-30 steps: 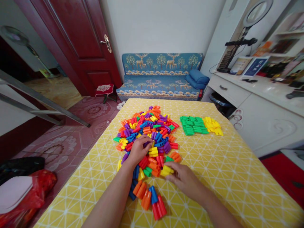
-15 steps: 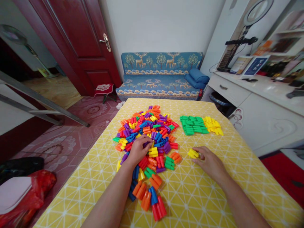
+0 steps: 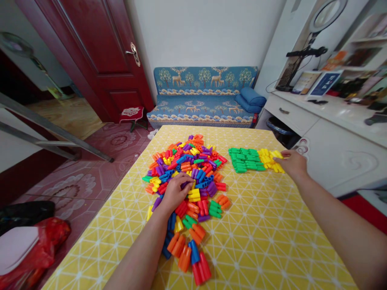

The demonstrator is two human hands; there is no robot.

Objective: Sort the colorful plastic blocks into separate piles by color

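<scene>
The right hand (image 3: 294, 164) has just swung a yellow block (image 3: 275, 154) across the tabletop (image 3: 242, 249) to the yellow group (image 3: 266, 162) beside the green group (image 3: 246, 160), bringing like to like; its fingers are pinched narrow on it. The left hand (image 3: 177, 188) has stayed at the mixed pile (image 3: 183, 160), fingers curled; what they hold, I can't tell.

the left hand (image 3: 178, 188) covered part of the mixed pile (image 3: 186, 166), concealing whatever lay beneath its palm. the right hand (image 3: 294, 164) overlapped the yellow pieces (image 3: 267, 159), its grip too small to make out. the bottom edge cropped the left forearm (image 3: 142, 245); the top cut the ring light (image 3: 315, 25). the fan (image 3: 16, 43) was blurred.
</scene>
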